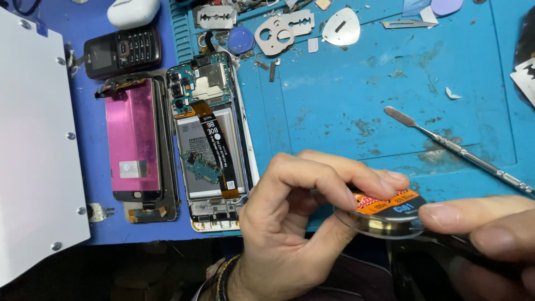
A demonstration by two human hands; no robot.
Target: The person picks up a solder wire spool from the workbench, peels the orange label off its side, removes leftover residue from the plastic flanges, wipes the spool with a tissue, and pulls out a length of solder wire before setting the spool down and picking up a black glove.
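Observation:
My left hand holds a small clear spool with an orange label, thumb and fingers pinched on its left side. My right hand comes in from the lower right, its fingertip touching the spool's right rim. Both hands hover over the front edge of the blue work mat. An opened smartphone lies to the left, its battery, circuit board and flex cable exposed. Beside it rests a detached screen with a pink back.
A metal spudger lies diagonally at the right. Razor blades, metal picks and small scraps litter the mat's far edge. A black keypad phone and a white case sit at the upper left. A white panel covers the left side.

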